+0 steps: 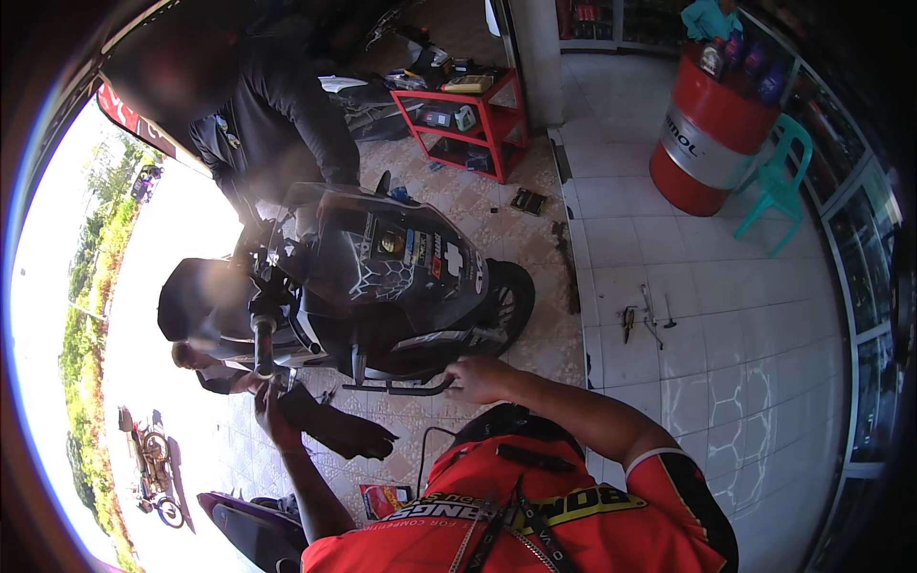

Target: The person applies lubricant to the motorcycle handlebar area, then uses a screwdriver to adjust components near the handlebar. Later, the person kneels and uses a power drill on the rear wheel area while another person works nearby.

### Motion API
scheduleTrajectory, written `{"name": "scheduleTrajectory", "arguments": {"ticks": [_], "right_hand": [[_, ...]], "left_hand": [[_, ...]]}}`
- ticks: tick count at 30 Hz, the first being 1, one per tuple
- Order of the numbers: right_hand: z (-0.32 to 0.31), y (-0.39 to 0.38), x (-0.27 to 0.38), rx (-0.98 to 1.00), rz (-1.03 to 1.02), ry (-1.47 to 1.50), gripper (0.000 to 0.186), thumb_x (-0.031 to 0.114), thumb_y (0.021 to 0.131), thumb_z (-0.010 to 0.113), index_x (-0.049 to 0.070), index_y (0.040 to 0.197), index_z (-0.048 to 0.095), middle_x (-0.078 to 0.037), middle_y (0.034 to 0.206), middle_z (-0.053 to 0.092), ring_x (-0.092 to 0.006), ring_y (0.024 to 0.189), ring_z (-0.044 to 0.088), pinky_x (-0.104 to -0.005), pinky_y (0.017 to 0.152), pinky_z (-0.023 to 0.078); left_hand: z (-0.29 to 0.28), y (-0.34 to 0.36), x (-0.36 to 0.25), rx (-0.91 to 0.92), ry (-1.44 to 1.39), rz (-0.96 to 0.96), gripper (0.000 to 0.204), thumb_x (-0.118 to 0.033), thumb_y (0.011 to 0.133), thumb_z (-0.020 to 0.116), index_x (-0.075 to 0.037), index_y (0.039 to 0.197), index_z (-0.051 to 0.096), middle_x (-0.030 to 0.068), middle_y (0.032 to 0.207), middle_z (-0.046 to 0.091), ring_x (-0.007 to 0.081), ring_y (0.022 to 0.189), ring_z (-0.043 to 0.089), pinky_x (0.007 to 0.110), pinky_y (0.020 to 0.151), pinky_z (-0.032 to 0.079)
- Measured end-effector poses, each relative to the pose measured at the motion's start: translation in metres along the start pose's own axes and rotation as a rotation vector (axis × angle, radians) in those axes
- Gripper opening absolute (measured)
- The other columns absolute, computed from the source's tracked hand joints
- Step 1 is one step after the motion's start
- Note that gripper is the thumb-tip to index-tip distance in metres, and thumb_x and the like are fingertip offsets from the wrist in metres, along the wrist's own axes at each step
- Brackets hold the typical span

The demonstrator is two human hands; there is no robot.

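On white tiles [616, 253], a red-and-white steel drum [690, 148] is topped by purple bottles [756, 61]. A black tubular bar [406, 390] is gripped by the right hand [480, 380]; the left hand's [275, 417] grip is unclear.

Open-sided shop bay, tiled floor, harsh daylight from the left.
Patterned beige-pink tiles [444, 196] in the middle; plain pale tiles [616, 253] to the right, a dark broken edge between, bright web-like pattern lower right. Pale pillar [537, 62] at top center; red metal rack [496, 143] with shelves just left of it, loaded. Red drum [700, 143] with white band upper right, bottles on top; green plastic chair [778, 191] beside it. Glass-fronted cabinets [867, 277] down the right side, dim. Left: blown-out sunlight, strip of greenery [86, 325] outside.
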State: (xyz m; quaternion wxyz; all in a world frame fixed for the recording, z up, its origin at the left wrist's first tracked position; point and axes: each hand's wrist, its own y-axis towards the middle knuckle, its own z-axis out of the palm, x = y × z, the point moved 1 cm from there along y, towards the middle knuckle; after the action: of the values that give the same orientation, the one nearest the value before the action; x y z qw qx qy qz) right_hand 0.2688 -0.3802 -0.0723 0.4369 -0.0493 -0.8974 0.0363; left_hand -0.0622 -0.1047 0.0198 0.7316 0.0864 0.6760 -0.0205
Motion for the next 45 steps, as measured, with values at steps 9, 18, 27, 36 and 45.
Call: {"name": "scheduleTrajectory", "arguments": {"ticks": [9,18,27,36,45], "right_hand": [[0.043,0.115,0.031,0.605,-0.182,0.081,0.073,0.044,0.078,0.077,0.004,0.136,0.055,-0.021,0.124,0.066,-0.0359,0.113,0.064,-0.0432,0.098,0.050],[-0.017,0.099,-0.069,0.498,-0.190,0.342,0.031,0.027,0.087,0.070,0.005,0.108,0.069,-0.016,0.112,0.068,-0.0311,0.107,0.065,-0.0410,0.090,0.051],[-0.149,0.059,-0.157,0.441,-0.233,0.408,0.022,0.028,0.086,0.069,0.010,0.099,0.071,-0.011,0.085,0.074,-0.0311,0.086,0.071,-0.0414,0.081,0.055],[-0.318,0.021,-0.234,-0.082,-0.244,0.409,0.030,0.032,0.087,0.068,0.006,0.103,0.069,-0.017,0.100,0.065,-0.0384,0.094,0.065,-0.0446,0.080,0.052],[-0.548,0.048,-0.297,-0.338,-0.246,0.192,0.023,0.020,0.089,0.068,0.003,0.105,0.065,-0.016,0.104,0.063,-0.0367,0.098,0.064,-0.0430,0.082,0.052]], "left_hand": [[0.105,-0.097,0.080,0.103,-0.011,-0.325,0.020,-0.003,0.092,0.069,-0.002,0.111,0.062,0.0012,0.094,0.061,0.0097,0.083,0.059,0.024,0.071,0.051],[0.221,-0.123,0.116,0.375,0.192,-0.414,0.016,-0.003,0.092,0.068,-0.002,0.106,0.061,0.0024,0.098,0.062,0.0100,0.091,0.058,0.026,0.081,0.048],[0.365,-0.137,0.136,0.389,0.181,-0.399,0.018,-0.003,0.090,0.071,-0.002,0.105,0.061,0.0024,0.095,0.062,0.0077,0.085,0.057,0.023,0.077,0.048],[0.584,-0.133,0.072,0.312,0.219,-0.205,0.016,-0.004,0.092,0.070,-0.002,0.106,0.062,-0.0005,0.093,0.063,0.0058,0.084,0.057,0.021,0.075,0.046],[0.786,-0.062,0.056,0.417,0.008,-0.109,0.030,-0.002,0.088,0.074,-0.001,0.115,0.061,0.0019,0.102,0.064,0.0073,0.091,0.060,0.022,0.081,0.048]]}}
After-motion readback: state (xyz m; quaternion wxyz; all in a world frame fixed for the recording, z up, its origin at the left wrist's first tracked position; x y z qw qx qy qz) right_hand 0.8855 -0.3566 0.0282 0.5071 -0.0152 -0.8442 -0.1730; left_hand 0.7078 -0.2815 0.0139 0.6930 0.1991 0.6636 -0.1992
